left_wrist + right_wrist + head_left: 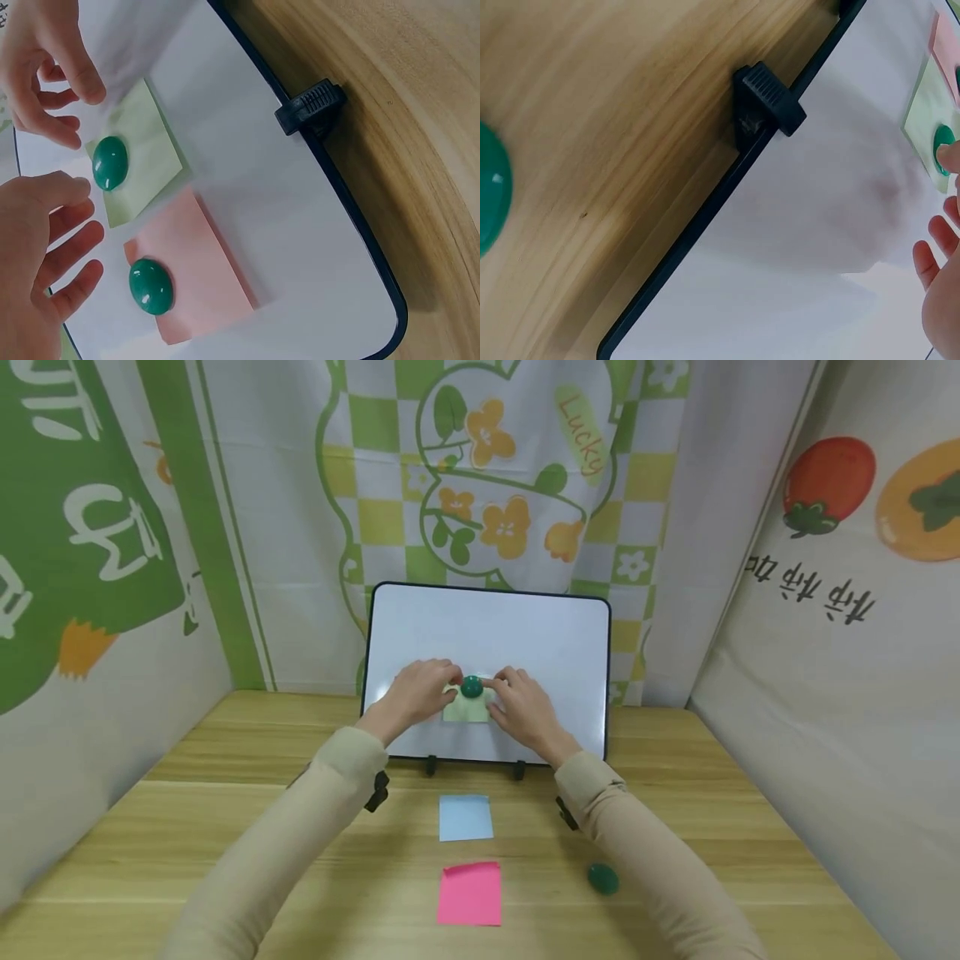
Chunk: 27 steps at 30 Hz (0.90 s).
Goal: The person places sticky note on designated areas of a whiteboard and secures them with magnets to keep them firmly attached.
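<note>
A green oval magnet [472, 686] sits at the top edge of a pale green sticky note [467, 713] on the whiteboard [487, 622]. My left hand [422, 690] is at the magnet's left side, its fingers loosely bent and apart in the left wrist view. From the right, my right hand [527, 708] reaches to the magnet, a fingertip at its edge; the right wrist view shows that tip overlapping the magnet [943, 141]. Beside this note, a pink sticky note [206, 274] lies under another green magnet [151, 286], both hidden behind my left hand in the head view.
Two black clip feet, one of them a ridged clip [311, 107], hold the board's lower edge. On the wooden table [675, 827] lie a light blue sticky note [465, 818], a bright pink one [469, 895] and a green magnet [603, 878] near my right forearm. Printed curtains surround the table.
</note>
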### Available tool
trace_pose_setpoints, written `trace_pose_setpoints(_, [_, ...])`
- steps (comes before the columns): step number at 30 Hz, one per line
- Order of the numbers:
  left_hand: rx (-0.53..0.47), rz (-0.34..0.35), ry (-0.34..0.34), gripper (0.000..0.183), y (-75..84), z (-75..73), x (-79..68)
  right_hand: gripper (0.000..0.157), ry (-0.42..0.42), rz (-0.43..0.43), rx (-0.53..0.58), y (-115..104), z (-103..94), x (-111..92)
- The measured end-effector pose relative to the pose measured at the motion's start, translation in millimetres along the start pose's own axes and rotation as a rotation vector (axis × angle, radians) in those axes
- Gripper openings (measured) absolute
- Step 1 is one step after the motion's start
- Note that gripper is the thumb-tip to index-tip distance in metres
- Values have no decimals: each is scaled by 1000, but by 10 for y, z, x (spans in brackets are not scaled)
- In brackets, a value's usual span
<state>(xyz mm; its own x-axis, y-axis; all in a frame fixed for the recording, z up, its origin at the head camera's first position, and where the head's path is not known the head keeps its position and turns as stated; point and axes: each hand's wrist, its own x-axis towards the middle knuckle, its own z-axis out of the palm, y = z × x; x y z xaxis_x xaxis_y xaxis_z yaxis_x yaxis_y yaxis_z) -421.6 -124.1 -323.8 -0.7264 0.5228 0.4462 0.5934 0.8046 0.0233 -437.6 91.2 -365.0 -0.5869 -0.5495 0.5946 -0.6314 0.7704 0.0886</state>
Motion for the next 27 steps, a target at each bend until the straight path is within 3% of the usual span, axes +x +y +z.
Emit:
trace_pose_setpoints(9, [5, -43, -58, 18, 114, -34, -121, 32, -68, 8, 45, 40, -73, -106])
trace_pose_setpoints(14, [-69, -57, -81, 18, 145, -11, -191, 31, -127, 26, 60, 54, -137, -170])
trace_pose_setpoints(21, [-164, -12, -133, 19, 224, -5, -277, 29, -159, 31, 106, 85, -173, -327])
trace_pose_setpoints(27, [-178, 34, -201, 22, 323, 6, -368, 30, -197, 56, 127, 111, -206, -440])
